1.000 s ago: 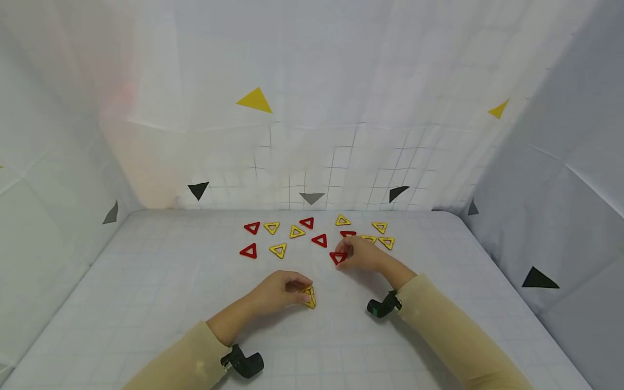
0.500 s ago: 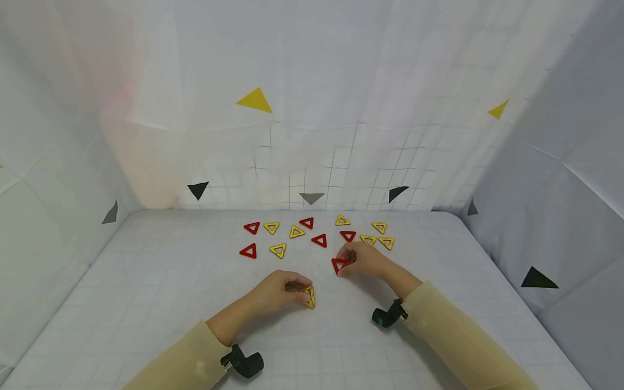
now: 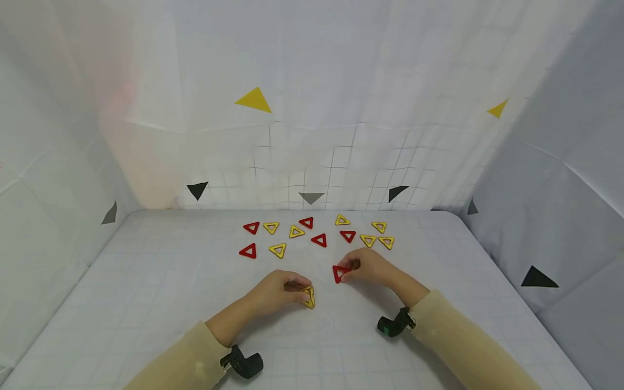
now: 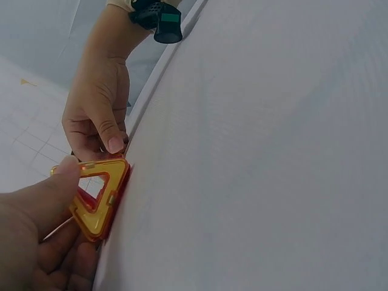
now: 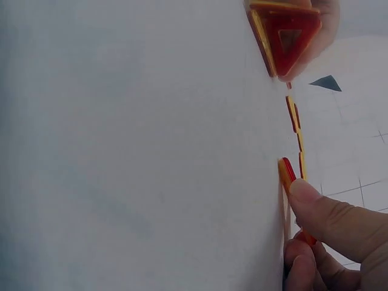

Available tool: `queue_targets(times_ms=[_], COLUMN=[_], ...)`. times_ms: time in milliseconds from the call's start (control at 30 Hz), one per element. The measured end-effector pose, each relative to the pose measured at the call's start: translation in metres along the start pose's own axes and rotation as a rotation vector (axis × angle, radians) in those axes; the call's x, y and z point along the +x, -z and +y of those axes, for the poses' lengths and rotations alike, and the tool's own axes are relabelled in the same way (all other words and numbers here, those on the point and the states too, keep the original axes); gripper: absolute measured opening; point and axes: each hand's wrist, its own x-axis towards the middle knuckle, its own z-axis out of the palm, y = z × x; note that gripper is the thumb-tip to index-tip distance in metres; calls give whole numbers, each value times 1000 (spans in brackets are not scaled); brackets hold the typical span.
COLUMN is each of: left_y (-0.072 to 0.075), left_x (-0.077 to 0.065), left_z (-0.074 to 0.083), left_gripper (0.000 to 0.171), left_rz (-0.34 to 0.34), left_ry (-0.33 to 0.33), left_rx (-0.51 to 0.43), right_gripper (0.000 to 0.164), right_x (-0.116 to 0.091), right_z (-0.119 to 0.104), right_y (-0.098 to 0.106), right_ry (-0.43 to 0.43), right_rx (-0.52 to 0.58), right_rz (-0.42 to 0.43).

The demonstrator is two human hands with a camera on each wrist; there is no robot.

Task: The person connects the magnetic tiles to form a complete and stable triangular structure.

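Note:
My left hand (image 3: 278, 292) holds a joined piece of triangular magnetic tiles (image 3: 312, 297) upright near the middle of the table. In the left wrist view its front is a yellow triangle frame (image 4: 94, 225), pinched at one edge by the thumb, with red behind it. From the right wrist side a red face (image 5: 310, 24) shows between yellow edges. A single red triangle tile (image 3: 336, 275) is pinched between the thumb and fingers of my right hand (image 3: 370, 266), a short way behind and right of the joined piece. The two stand apart in the head view.
Toward the back of the white table (image 3: 170, 303) lie several loose triangle tiles, such as a red one (image 3: 254, 251) and a yellow one (image 3: 284, 250) on the left. Another red tile (image 3: 348, 232) lies beyond my right hand. White sheeting (image 3: 312, 70) surrounds the table.
My right hand has drawn the red tile toward the front of the table, away from the loose tiles, and the tile has turned a little. My left hand keeps its place.

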Motion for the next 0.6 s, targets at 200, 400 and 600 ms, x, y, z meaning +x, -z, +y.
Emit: queue_targets(times_ms=[200,400,600], left_y=[-1,-1,-1], left_x=[1,0,0], left_z=[0,1,2], left_gripper=[28,28,29], left_rz=[2,1,6], left_ry=[-3,3,11], left_rx=[12,19,17], right_gripper=[28,27,26], right_x=[-9,-19,-25], right_z=[-2,-5,-11], right_y=[-2,-7,-12], right_ry=[11,62,125], right_rx=[-1,8,29], right_rz=[-24,-55,-63])
